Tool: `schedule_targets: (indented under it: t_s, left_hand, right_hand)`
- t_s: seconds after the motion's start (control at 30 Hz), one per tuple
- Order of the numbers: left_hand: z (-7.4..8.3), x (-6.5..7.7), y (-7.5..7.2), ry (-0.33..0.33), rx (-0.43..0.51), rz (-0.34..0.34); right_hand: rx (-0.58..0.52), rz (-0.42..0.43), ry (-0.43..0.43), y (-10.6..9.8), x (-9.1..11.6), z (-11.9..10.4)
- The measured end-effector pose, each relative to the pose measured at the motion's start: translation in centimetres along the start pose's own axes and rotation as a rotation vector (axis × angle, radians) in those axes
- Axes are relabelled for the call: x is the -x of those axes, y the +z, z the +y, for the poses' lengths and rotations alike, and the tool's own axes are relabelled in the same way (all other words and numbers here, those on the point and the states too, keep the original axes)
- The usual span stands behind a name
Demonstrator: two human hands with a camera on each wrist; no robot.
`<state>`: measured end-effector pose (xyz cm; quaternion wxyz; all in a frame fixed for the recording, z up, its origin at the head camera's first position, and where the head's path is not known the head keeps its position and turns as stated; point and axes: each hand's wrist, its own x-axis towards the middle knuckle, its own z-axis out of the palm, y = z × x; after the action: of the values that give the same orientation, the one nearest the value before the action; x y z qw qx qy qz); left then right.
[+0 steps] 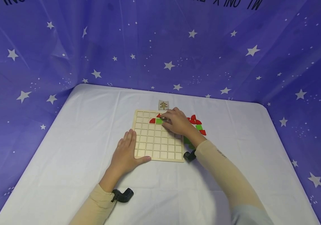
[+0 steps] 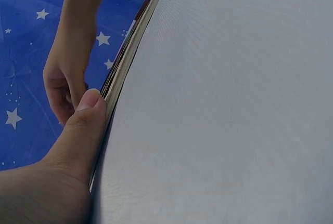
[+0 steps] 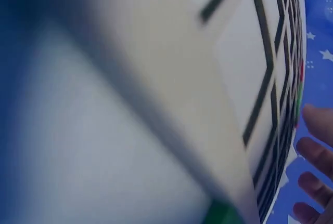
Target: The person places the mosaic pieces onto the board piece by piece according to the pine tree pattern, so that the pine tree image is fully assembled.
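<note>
A pale wooden grid board (image 1: 157, 139) lies on the white table. My left hand (image 1: 125, 153) rests at its near left corner, fingers straight along the left edge and thumb on the front edge; the left wrist view shows the thumb (image 2: 78, 135) against the board's side. Over the upper part of the board, my right hand (image 1: 177, 121) has bent fingers, with fingertips right by a green square (image 1: 159, 121) and a red piece (image 1: 159, 115). Left of the square sits a red quarter-round piece (image 1: 152, 121). What lies under the right palm is hidden; I cannot tell whether its fingers pinch a piece.
Beside the board's right edge lie several loose red pieces (image 1: 198, 122) and a green square (image 1: 199, 127); darker green pieces (image 1: 186, 140) lie partly under the right forearm. A small pattern card (image 1: 163, 105) lies behind the board. Black wrist cameras (image 1: 124, 195) jut from both wrists.
</note>
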<state>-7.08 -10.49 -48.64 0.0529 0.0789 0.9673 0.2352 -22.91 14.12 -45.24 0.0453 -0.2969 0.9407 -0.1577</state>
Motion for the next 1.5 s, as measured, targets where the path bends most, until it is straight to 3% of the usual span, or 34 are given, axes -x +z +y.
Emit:
schedule_targets:
  t_s: [0.27,0.57,0.8,1.2,1.5]
  left_hand:
    - [0.2,0.0,0.0,0.005,0.009,0.007]
    - [0.3,0.2,-0.2,0.012,0.013,0.028]
    - [0.3,0.1,-0.3,0.014,0.01,0.023]
    - [0.2,0.1,-0.1,0.007,0.021,0.019]
    - [0.0,0.0,-0.1,-0.002,0.013,0.003]
  right_hand:
    - [-0.052,0.052,0.074,-1.8,2.8,2.8]
    - [-0.029,0.036,0.274,-2.9,5.5,7.4]
    - [-0.075,0.002,0.403,-2.9,7.0,9.4]
    - [-0.13,-0.016,0.446,-3.2,7.4,9.7]
    - [-0.168,0.033,0.471,-2.8,7.5,10.9]
